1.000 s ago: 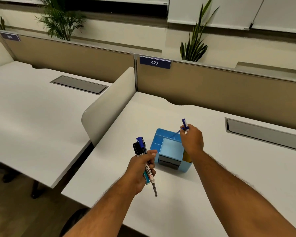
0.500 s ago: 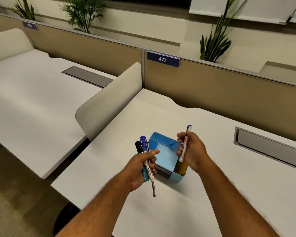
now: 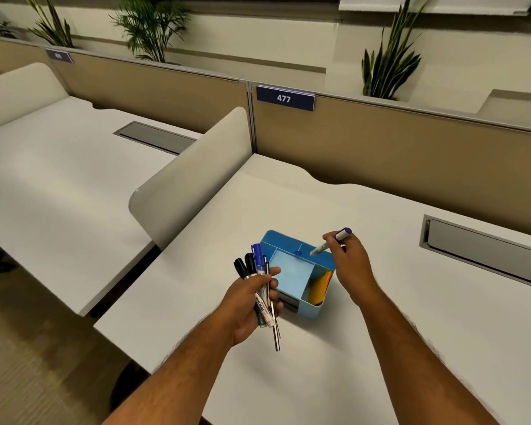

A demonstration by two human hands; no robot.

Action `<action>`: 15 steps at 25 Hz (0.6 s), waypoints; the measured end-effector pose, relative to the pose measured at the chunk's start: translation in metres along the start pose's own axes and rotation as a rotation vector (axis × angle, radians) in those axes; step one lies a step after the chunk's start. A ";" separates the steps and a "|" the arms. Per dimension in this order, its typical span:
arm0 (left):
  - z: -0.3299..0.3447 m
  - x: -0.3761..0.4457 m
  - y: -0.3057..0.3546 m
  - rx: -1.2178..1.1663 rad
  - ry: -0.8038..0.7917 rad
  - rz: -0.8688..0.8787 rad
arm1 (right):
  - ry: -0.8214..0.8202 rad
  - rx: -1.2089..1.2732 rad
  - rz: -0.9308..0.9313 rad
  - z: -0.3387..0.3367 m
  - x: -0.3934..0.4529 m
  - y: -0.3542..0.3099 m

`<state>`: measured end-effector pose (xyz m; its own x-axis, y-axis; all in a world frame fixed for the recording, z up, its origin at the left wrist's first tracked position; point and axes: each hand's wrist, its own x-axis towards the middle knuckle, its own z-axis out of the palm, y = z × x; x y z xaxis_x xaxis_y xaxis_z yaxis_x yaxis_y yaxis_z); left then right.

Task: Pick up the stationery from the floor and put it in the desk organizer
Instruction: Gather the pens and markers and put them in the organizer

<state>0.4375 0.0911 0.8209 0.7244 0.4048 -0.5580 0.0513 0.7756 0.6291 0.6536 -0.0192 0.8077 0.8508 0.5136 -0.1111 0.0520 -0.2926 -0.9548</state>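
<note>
Right hand (image 3: 351, 265) pinches a purple-capped white marker (image 3: 331, 242), long axis slanting tip-down over the rear slot of the blue plastic desk organizer (image 3: 301, 308); left hand (image 3: 252, 302) clasps a bundle of remaining markers and pens (image 3: 259, 271) just beside it.

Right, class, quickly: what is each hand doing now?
Left hand: closed around a bundle of markers.
Right hand: closed on one purple-capped marker.

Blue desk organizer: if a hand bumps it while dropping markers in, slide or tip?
Probably slides: the desk organizer sits low and wide on the smooth white desk. Likely light, being thin-walled and mostly empty. The right hand with the purple-capped marker hovers above it, so bumps are plausible.
</note>
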 end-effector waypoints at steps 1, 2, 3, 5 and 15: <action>0.004 0.000 0.000 0.017 -0.011 0.005 | -0.013 -0.121 -0.035 -0.003 0.004 0.006; 0.007 0.001 0.000 0.041 -0.022 0.008 | -0.034 -0.251 -0.067 -0.005 0.008 0.012; 0.011 0.001 0.000 0.069 -0.032 0.010 | -0.065 -0.374 -0.089 -0.006 0.012 0.017; 0.018 0.004 -0.001 0.129 -0.043 0.023 | -0.148 -0.531 -0.108 -0.008 0.018 0.023; 0.055 0.027 -0.003 0.519 -0.104 -0.057 | -0.388 -0.086 -0.090 -0.017 0.000 -0.030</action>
<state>0.4947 0.0731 0.8342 0.7736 0.2979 -0.5593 0.4073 0.4424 0.7990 0.6609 -0.0239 0.8412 0.5812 0.8017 -0.1397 0.1751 -0.2908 -0.9406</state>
